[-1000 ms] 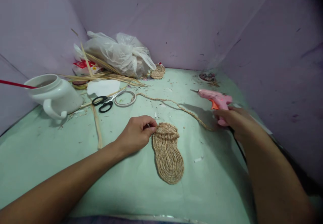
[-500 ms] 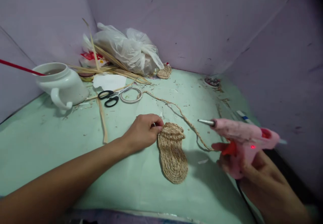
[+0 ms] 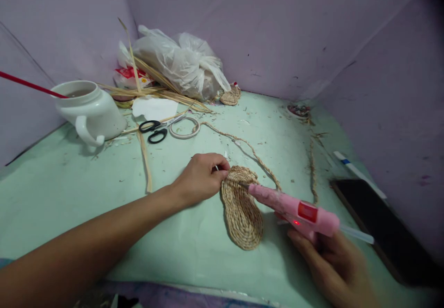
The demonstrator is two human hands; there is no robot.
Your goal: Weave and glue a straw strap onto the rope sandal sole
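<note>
A coiled straw slipper sole (image 3: 244, 220) with a woven band across its upper end lies on the green tabletop. My left hand (image 3: 204, 178) pinches its upper left edge between thumb and fingers. In my right hand (image 3: 326, 257) is a pink hot glue gun (image 3: 291, 206), its red light lit and a clear glue stick poking out of the back. The metal nozzle points left, over the band on the slipper; whether it touches cannot be made out. A braided straw cord (image 3: 255, 153) runs from the tape roll toward the glue gun and passes behind it.
Black-handled scissors (image 3: 157, 131) lie beside a tape roll (image 3: 185, 127). At the left stands a white mug (image 3: 90, 113) holding a red stick. Straw strips (image 3: 173, 96) and a plastic bag (image 3: 183, 63) sit at the back. A dark phone (image 3: 381, 229) lies at right.
My right hand has brought the glue gun left, so its nozzle is now over the slipper's band. The phone at right has come into clearer view. My left hand keeps its pinch.
</note>
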